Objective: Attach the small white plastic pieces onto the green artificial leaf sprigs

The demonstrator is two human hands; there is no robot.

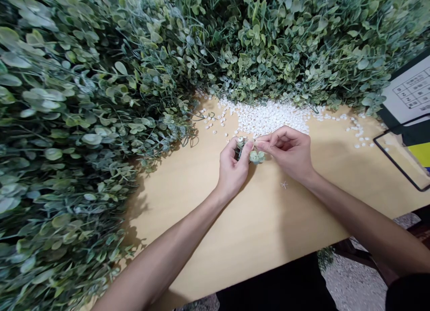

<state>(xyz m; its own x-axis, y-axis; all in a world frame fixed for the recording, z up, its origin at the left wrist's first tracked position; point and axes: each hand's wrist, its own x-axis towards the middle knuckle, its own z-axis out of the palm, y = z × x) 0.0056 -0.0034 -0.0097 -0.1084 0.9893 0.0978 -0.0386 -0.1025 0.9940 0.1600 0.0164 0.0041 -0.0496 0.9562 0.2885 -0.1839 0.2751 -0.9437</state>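
My left hand [234, 164] is closed around a small sprig of artificial leaves [257, 157], whose pale green leaves poke out beyond the thumb. A small white piece shows at the sprig near the left fingers. My right hand [290, 150] meets it from the right, thumb and forefinger pinched together at the left thumb tip. What lies between those right fingertips is too small to make out. Just beyond both hands spreads a pile of small white ring-like pieces [268, 116]. A tiny white star-shaped bit [284, 184] lies on the table below the right hand.
Heaps of artificial greenery [161, 55] line the left and far sides of the wooden table [215, 244]. At the right stand a dark panel with a printed sheet [411, 93] and a black wire frame [399, 163]. Loose white pieces are scattered near the right edge.
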